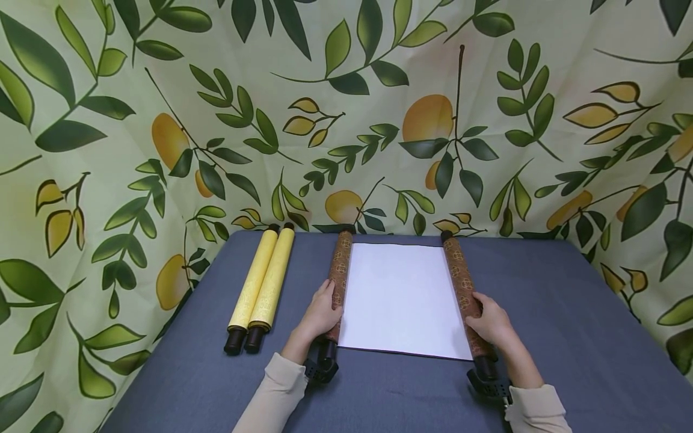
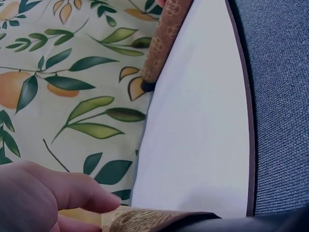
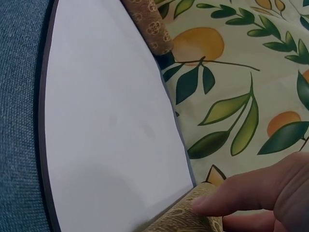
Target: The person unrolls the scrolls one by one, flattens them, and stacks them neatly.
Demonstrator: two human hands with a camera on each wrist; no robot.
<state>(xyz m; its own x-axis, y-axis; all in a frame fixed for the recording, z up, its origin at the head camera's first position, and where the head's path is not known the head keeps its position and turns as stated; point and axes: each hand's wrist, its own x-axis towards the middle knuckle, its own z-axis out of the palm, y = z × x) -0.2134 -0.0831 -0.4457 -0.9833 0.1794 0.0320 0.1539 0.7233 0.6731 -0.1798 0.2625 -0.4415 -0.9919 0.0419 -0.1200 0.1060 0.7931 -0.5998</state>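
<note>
A brown patterned scroll lies partly unrolled on the table, its white sheet point(image 1: 403, 300) spread between two rolled ends with dark knobs. My left hand point(image 1: 323, 310) grips the left roll point(image 1: 341, 258) near its middle. On the other side, my right hand point(image 1: 491, 320) holds the right roll point(image 1: 460, 270), thumb on its inner side. In the left wrist view, the thumb and a finger of the left hand point(image 2: 63, 193) touch the near roll point(image 2: 145, 220). The right wrist view has the right hand point(image 3: 270, 193) with a fingertip on its roll point(image 3: 186, 212). Palm undersides are hidden.
Two yellow rolled scrolls, the outer one point(image 1: 253, 279) and the inner one point(image 1: 273, 279), lie side by side at the left of the blue-grey table point(image 1: 400, 397). A leaf-and-fruit patterned cloth point(image 1: 379, 108) hangs behind and around the table.
</note>
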